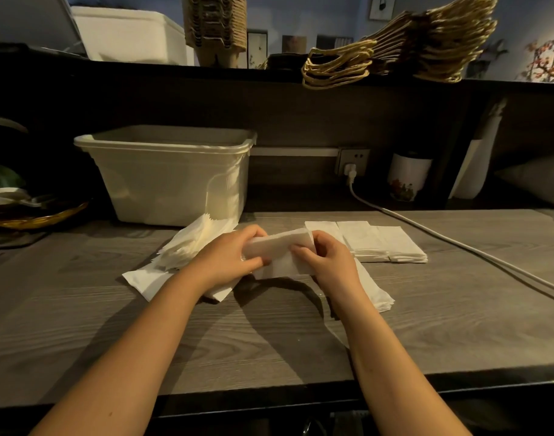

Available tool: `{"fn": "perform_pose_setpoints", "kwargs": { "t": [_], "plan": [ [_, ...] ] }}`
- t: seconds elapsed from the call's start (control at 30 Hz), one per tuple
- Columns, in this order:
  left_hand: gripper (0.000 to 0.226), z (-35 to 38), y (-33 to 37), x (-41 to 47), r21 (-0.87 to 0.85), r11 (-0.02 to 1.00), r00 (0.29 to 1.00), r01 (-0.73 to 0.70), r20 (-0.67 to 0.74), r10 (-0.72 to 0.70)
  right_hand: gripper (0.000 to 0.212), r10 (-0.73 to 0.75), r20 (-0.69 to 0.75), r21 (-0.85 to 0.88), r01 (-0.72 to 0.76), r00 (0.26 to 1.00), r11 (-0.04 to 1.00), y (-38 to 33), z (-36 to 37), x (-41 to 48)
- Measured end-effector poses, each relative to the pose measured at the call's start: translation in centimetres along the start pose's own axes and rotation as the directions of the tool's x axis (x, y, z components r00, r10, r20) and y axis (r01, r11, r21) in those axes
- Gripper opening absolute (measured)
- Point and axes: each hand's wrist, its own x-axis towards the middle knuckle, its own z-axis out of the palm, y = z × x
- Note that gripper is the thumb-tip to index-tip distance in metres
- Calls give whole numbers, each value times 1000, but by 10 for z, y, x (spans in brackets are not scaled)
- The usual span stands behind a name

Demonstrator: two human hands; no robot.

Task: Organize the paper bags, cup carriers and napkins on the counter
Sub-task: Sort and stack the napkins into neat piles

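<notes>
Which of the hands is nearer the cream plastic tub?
Left. The left hand lies in front of the tub near its right end; the right hand is farther right, across the napkin bundle both grip.

One wide-angle view, worn on the person's head, looked forward and down from close above the surface [269, 357]. It faced the dark back panel [300, 114], with the upper shelf [143, 70] curving along the top edge and the surface's near edge low in frame.
</notes>
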Motion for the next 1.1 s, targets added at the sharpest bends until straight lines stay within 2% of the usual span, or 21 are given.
{"fn": "perform_pose_setpoints", "kwargs": {
  "t": [0.1,0.2,0.3,0.4,0.5,0.63,0.73,0.83,0.9,1.0,1.1],
  "plan": [
    [34,1,7,-2,64,992,989,-105,-94,110,8,-51,11,-22,52,999,998,-1,1,-1],
    [23,3,10,-2,80,978,975,-192,-95,200,7,-92,43,0,93,995,996,-5,3,-2],
    [14,7,10,-1,104,972,971,-209,-95,219,11,-81,54,46,78,995,996,-6,3,-2],
    [18,11,13,-1,20,966,952,-257,-169,257,17,-9,64,232,-7,998,973,-7,2,-3],
    [15,16,19,-2,-130,965,949,-229,-249,192,32,134,171,412,-194,976,890,-9,3,-4],
    [9,28,26,-2,-242,954,946,-176,-308,96,33,256,290,418,-362,922,833,-9,6,-5],
    [13,30,27,-1,-323,937,955,-132,-294,33,25,292,242,441,-373,925,817,-8,4,-5],
    [28,32,29,-3,-393,913,981,-105,-194,29,23,297,132,466,-324,946,823,-7,2,-4],
    [43,35,32,-5,-370,926,988,-77,-152,21,22,311,85,435,-316,947,843,-9,1,-2],
    [69,38,36,-6,-338,940,992,-43,-124,1,28,296,30,261,-293,955,920,-14,-8,2],
    [78,39,35,-5,-519,852,996,-71,-75,37,21,256,23,105,-257,966,961,-21,-31,6]
  ]
}}
